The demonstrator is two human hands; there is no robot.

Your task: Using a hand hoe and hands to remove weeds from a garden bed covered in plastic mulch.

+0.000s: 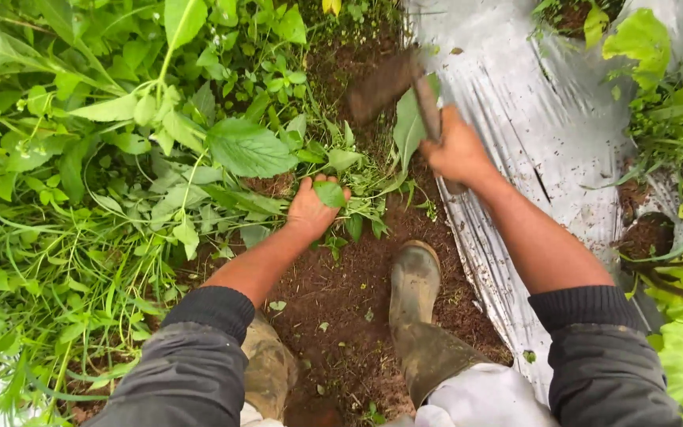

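Muddy boots (414,278) straddle bare soil; left hand (311,207) grips a clump of weeds (333,170), right hand (458,152) clenches the hoe (393,83) raised just beyond — a misjudged swing could strike the fingers.

The weeds (333,178) are green and leafy, bunched low on the brown dirt, and the left hand (314,207) grabs them tight. The hoe (405,95) has a wooden handle and a dark, muddy blade. It is blurry, lifted above the weeds in the right hand (458,152).
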